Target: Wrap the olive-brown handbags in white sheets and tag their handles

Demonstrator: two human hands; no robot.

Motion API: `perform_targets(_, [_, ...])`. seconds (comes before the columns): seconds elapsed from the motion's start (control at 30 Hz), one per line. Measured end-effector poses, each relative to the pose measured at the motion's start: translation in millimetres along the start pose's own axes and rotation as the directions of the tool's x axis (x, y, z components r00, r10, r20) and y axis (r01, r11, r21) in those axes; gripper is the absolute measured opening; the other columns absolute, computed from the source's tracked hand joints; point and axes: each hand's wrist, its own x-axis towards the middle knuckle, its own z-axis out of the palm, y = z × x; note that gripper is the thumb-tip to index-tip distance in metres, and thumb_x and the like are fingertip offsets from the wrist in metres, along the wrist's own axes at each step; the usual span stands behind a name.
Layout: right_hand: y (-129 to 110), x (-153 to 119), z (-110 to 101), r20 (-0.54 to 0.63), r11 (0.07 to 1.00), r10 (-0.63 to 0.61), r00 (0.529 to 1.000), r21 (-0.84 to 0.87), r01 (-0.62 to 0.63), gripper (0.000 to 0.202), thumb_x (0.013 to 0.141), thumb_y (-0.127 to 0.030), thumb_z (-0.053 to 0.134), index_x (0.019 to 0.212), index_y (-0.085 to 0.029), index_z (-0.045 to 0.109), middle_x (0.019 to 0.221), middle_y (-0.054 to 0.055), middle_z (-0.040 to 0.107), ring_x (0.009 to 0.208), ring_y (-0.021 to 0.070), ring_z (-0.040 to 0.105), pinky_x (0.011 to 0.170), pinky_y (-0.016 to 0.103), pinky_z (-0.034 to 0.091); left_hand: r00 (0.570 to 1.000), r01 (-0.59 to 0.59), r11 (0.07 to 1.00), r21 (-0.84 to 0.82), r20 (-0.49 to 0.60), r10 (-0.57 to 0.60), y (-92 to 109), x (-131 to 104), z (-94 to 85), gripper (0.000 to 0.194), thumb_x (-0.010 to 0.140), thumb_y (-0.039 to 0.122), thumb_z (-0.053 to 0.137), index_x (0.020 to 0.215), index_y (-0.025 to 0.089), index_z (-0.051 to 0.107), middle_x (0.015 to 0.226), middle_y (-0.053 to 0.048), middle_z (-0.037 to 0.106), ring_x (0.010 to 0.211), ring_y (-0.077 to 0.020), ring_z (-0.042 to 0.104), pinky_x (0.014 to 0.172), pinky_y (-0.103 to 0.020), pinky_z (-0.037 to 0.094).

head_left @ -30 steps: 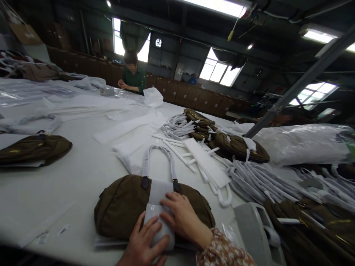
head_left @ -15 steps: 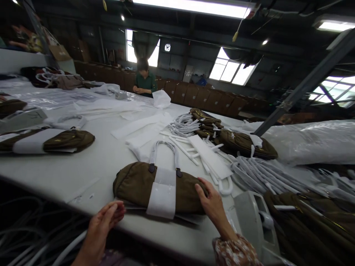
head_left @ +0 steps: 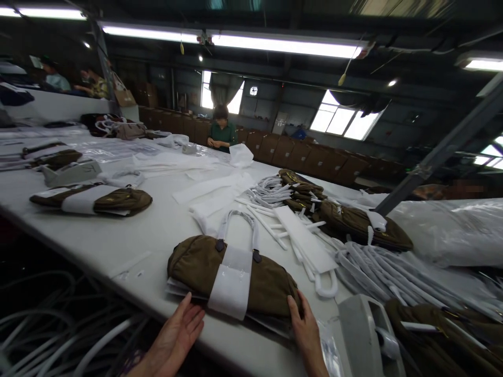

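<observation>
A dark olive-brown handbag (head_left: 271, 285) lies on the white table in front of me, a white wrapping band (head_left: 230, 290) around its middle. Its two handles (head_left: 238, 213), covered in white wrap, stand up behind it. My right hand (head_left: 306, 327) grips the bag's right end, thumb on the front face and fingers at the edge. Just below the bag's lower left edge, my left hand (head_left: 181, 327) is open with the palm turned up, holding nothing. Pale sheets (head_left: 271, 324) stick out from under the bag.
On the right stands a grey tape dispenser (head_left: 363, 335) beside more brown bags (head_left: 428, 340). White wrapped strips (head_left: 369, 267) and flat white pieces (head_left: 302, 238) lie behind. Another banded bag (head_left: 126, 201) rests at left. A co-worker (head_left: 222, 131) stands across the table (head_left: 165, 230).
The camera view has shifted, so the scene sits lower and further right. My left hand has turned palm up and come closer beneath the bag. My right hand stays at the bag's right end.
</observation>
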Motion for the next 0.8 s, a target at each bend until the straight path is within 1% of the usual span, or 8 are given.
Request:
perform_targets(0.2, [9.7, -6.1, 5.1, -0.054, 0.999, -0.030, 0.998, -0.026, 0.028, 0.077, 0.073, -0.065, 0.047, 0.131, -0.015, 0.052, 0.131, 0.013, 0.057, 0.124, 0.0316, 0.051, 0.106, 0.044, 0.038, 0.999, -0.032, 0.999, 0.025, 0.004, 0.032, -1.5, -0.5, 20.5, 0.028, 0.081, 0.033, 0.070, 0.096, 0.017, 0.053, 0.088, -0.007, 0.063, 0.083, -0.0192, 0.067, 0.084, -0.032, 0.053])
perform_targets(0.3, [17.1, -6.0, 9.5, -0.067, 0.997, -0.077, 0.995, -0.022, 0.075, 0.073, 0.075, -0.062, 0.048, 0.130, -0.014, 0.053, 0.131, 0.013, 0.057, 0.123, 0.0309, 0.051, 0.106, 0.043, 0.039, 0.996, -0.087, 0.985, 0.149, -0.019, 0.091, -4.2, -8.6, 36.0, 0.045, 0.079, 0.034, 0.073, 0.115, 0.020, 0.050, 0.099, -0.008, 0.064, 0.096, -0.0187, 0.065, 0.097, -0.034, 0.045])
perform_targets(0.4, [21.1, -9.1, 14.8, -0.089, 0.993, -0.116, 0.989, 0.012, 0.117, 0.069, 0.077, -0.057, 0.050, 0.129, -0.013, 0.054, 0.131, 0.013, 0.057, 0.123, 0.0301, 0.052, 0.106, 0.042, 0.039, 0.966, -0.259, 0.939, 0.227, 0.062, 0.251, -14.9, -9.7, 51.6, 0.061, 0.075, 0.034, 0.077, 0.125, 0.028, 0.043, 0.120, -0.006, 0.061, 0.117, -0.0182, 0.056, 0.106, -0.035, 0.037])
perform_targets(0.47, [19.8, -15.4, 19.0, -0.103, 0.987, -0.152, 0.983, 0.029, 0.156, 0.065, 0.078, -0.054, 0.051, 0.128, -0.012, 0.056, 0.130, 0.013, 0.058, 0.122, 0.0295, 0.053, 0.106, 0.042, 0.039, 0.946, -0.323, 0.920, 0.221, 0.093, 0.309, -25.7, -2.1, 61.3, 0.060, 0.074, 0.032, 0.078, 0.123, 0.028, 0.044, 0.122, -0.006, 0.060, 0.116, -0.0191, 0.056, 0.103, -0.036, 0.041])
perform_targets(0.53, [15.1, -23.9, 24.1, -0.101, 0.979, -0.199, 0.975, 0.033, 0.203, 0.062, 0.080, -0.050, 0.051, 0.127, -0.011, 0.057, 0.128, 0.014, 0.060, 0.120, 0.0287, 0.055, 0.106, 0.041, 0.040, 0.935, -0.354, 0.914, 0.201, 0.042, 0.353, -35.5, 11.5, 70.7, 0.051, 0.074, 0.028, 0.077, 0.116, 0.024, 0.049, 0.116, -0.008, 0.062, 0.106, -0.0206, 0.062, 0.096, -0.038, 0.048])
perform_targets(0.6, [8.6, -33.1, 30.2, -0.097, 0.971, -0.235, 0.967, 0.025, 0.238, 0.059, 0.083, -0.047, 0.049, 0.128, -0.009, 0.057, 0.127, 0.015, 0.060, 0.119, 0.0280, 0.056, 0.104, 0.041, 0.042, 0.880, -0.459, 0.861, 0.221, -0.022, 0.475, -38.9, 28.1, 80.7, 0.043, 0.070, 0.023, 0.077, 0.107, 0.017, 0.055, 0.108, -0.010, 0.064, 0.095, -0.0215, 0.065, 0.087, -0.038, 0.053])
perform_targets(0.67, [2.3, -43.8, 35.9, -0.094, 0.969, -0.245, 0.965, 0.018, 0.248, 0.057, 0.086, -0.046, 0.047, 0.130, -0.009, 0.056, 0.128, 0.015, 0.060, 0.119, 0.0274, 0.056, 0.103, 0.041, 0.043, 0.784, -0.585, 0.763, 0.275, -0.050, 0.619, -30.4, 43.5, 92.9, 0.043, 0.065, 0.020, 0.078, 0.102, 0.013, 0.057, 0.100, -0.010, 0.064, 0.086, -0.0207, 0.065, 0.081, -0.037, 0.055])
perform_targets(0.8, [-1.4, -72.6, 35.8, -0.054, 0.964, -0.258, 0.965, 0.054, 0.261, 0.055, 0.088, -0.047, 0.050, 0.131, -0.013, 0.055, 0.129, 0.014, 0.060, 0.118, 0.0255, 0.057, 0.101, 0.038, 0.045, 0.666, -0.692, 0.625, 0.363, -0.013, 0.746, 29.2, 53.4, 128.8, 0.061, 0.059, 0.019, 0.080, 0.112, 0.012, 0.051, 0.095, -0.004, 0.062, 0.078, -0.0172, 0.061, 0.077, -0.037, 0.056])
